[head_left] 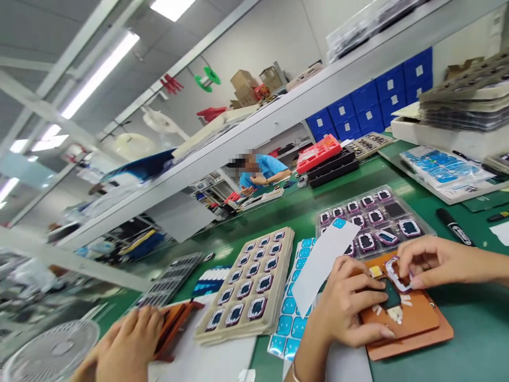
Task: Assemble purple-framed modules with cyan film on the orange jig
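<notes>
Left hand (350,305) comes in from the bottom edge, wrist bent, palm down, fingers curled and pressing flat while the thumb stretches out low to the right. Right hand (433,261) reaches in from the right edge, forearm running level, its fingertips (409,276) bunched together in a pinch that points down and to the left. The two hands sit close, fingertips nearly meeting, right slightly above left.

The jig (405,321) is taken as landmark: a clear tray (374,217) is set behind it, a sticker sheet (292,313) is laid to its left, and a stacked tray (248,286) is placed further left.
</notes>
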Available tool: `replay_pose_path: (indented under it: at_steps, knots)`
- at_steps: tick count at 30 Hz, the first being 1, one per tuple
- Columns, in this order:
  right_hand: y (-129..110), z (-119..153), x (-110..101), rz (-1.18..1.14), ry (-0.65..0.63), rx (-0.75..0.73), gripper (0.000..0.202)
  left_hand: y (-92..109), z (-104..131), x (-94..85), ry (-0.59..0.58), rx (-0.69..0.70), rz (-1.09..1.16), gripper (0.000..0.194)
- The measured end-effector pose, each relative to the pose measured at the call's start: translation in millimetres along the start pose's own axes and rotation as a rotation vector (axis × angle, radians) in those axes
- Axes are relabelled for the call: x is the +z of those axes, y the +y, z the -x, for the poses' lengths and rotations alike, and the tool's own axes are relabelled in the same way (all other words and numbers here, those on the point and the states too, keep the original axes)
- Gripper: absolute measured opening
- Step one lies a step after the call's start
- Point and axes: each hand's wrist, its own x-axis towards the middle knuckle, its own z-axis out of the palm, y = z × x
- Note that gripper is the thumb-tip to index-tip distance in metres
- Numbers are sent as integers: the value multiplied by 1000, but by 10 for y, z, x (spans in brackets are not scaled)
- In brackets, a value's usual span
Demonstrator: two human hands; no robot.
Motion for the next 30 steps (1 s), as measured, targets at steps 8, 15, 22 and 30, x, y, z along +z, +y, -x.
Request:
replay_pose_path:
  at_steps: [8,15,22,30]
  knots:
    - [39,-31,-29,119,104,27,53,-23,42,40,-58,-52,-34,46]
    - [18,-43,-28,358,193,-76,43,19,-4,-6,-26,-18,52,49]
    - [8,-14,28,593,300,-262,27,13,-13,-8,6,-19,70,45]
    - [-40,52,43,876,365,-366,23,-38,-85,-10,31,-32,100,44]
